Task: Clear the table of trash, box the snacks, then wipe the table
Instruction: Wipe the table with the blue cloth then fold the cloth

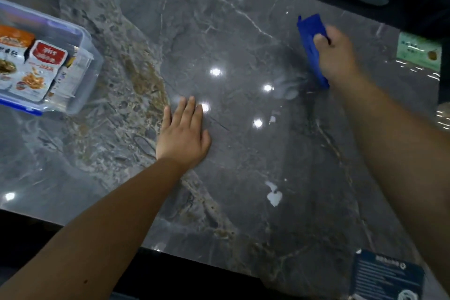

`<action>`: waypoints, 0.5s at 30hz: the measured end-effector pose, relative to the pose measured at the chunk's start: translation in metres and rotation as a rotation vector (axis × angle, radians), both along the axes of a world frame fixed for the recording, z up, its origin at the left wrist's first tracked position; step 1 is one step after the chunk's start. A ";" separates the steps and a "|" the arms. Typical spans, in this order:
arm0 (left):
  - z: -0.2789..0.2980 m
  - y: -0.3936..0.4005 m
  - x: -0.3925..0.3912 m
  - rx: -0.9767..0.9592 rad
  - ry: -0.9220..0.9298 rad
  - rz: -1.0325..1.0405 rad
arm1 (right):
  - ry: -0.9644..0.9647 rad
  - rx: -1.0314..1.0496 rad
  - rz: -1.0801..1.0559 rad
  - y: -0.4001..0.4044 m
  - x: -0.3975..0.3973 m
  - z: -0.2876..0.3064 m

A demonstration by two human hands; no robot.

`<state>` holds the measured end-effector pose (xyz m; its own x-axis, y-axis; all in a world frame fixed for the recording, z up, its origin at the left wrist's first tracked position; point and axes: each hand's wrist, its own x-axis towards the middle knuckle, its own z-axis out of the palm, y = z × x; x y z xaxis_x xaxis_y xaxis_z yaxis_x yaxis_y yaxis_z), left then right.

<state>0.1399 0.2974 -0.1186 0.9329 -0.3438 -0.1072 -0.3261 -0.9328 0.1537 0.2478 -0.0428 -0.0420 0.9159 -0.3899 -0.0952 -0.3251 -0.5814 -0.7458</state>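
Marble table (243, 31): right hand (337, 56) grips blue cloth (310, 39), left hand (183, 134) flat, bracing; overlapping strokes should catch the white spill (274, 193).

The worktop (231, 61) is grey veined stone, polished so glossy it mirrors the ceiling lights. The storage box (87, 56) on the left is clear, smooth plastic, holding shiny foil-like snack packets (46, 66). The blue cloth (311, 41) at the far right looks soft and matt.
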 end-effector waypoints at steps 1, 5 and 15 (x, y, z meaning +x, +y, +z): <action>0.000 0.000 0.000 0.002 -0.008 -0.001 | 0.008 -0.151 0.086 -0.007 0.015 -0.009; 0.000 0.000 -0.001 0.001 -0.024 0.000 | 0.079 -0.489 0.390 -0.011 0.048 -0.047; 0.005 0.000 -0.001 0.004 0.004 0.007 | 0.112 -0.667 0.643 0.006 -0.012 -0.064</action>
<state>0.1385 0.2972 -0.1140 0.9350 -0.3364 -0.1127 -0.3185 -0.9358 0.1509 0.2362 -0.0363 -0.1056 0.9737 0.1833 -0.1352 0.1584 -0.9715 -0.1764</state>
